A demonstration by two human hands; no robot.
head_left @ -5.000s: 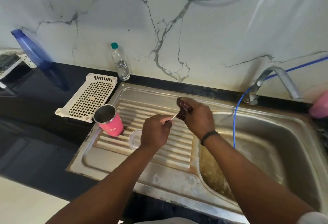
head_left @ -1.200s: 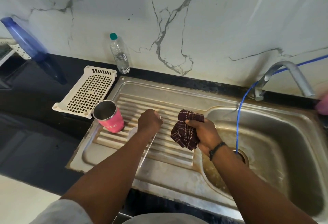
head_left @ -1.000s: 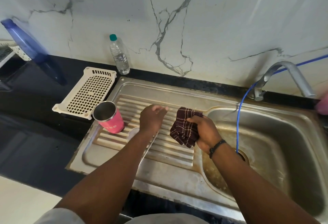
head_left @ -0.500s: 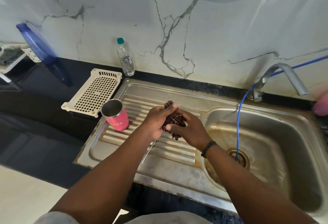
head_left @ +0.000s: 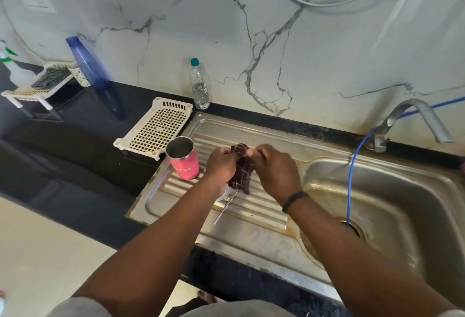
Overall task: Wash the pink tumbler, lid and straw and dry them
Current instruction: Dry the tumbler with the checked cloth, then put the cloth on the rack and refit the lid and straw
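Left hand [head_left: 221, 165] and right hand [head_left: 274, 168]: both now closed on cloth [head_left: 240, 174] | straw [head_left: 225, 208] laid down on drainboard [head_left: 254, 206] | pink tumbler [head_left: 185, 162] upright | drying judged nearly finished.

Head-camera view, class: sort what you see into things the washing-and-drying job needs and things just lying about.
Job:
pink tumbler
lid, mostly hidden
straw
dark checked cloth, gripped by left hand and right hand

Lying about:
clear water bottle
blue bottle
white perforated tray
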